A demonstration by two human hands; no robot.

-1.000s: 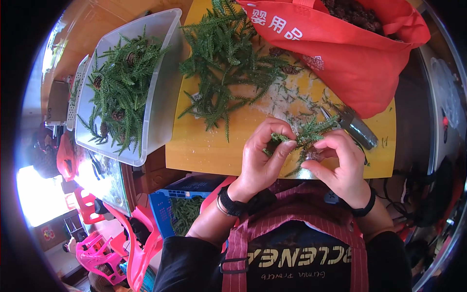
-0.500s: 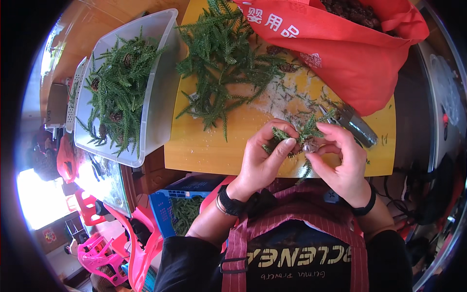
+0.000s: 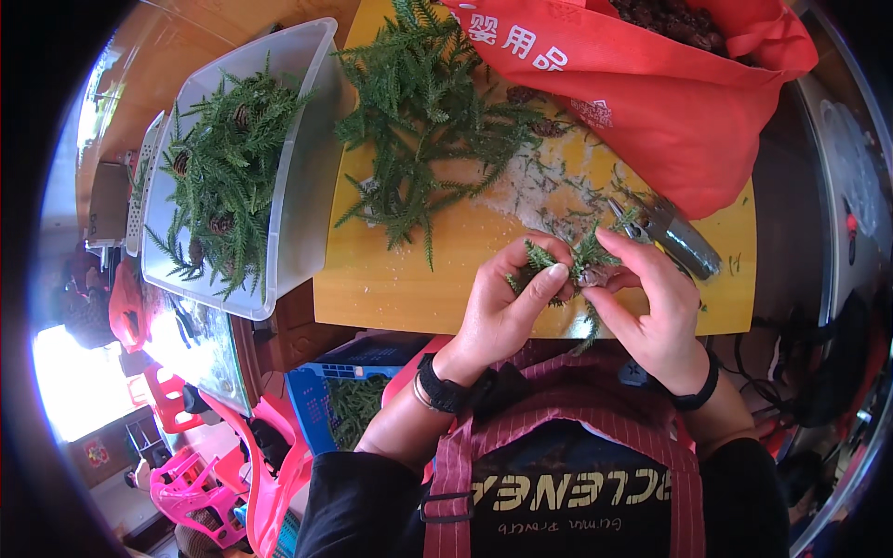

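Observation:
Above the near edge of the yellow board, my left hand (image 3: 507,302) pinches an artificial pine sprig (image 3: 587,249) between thumb and fingers. My right hand (image 3: 662,312) has its thumb and fingers closed around the sprig's middle, where a small pale brown pine cone (image 3: 593,277) partly shows. How the cone is fixed to the sprig is hidden by my fingers. Just beyond my right hand lies a dark metal tool (image 3: 684,244), perhaps pliers or shears, with its tip among green scraps. A pile of pine sprigs (image 3: 409,112) covers the board's far left part.
A translucent plastic bin (image 3: 296,186) on the left holds sprigs with pine cones. The red fabric bag (image 3: 688,126) at the far right contains dark pine cones (image 3: 674,23). White residue and green bits litter the yellow board (image 3: 391,288). A blue crate (image 3: 312,405) stands lower left, near pink stools (image 3: 195,493).
My right index finger has shifted slightly up and left along the sprig. My left hand keeps its grip almost unmoved.

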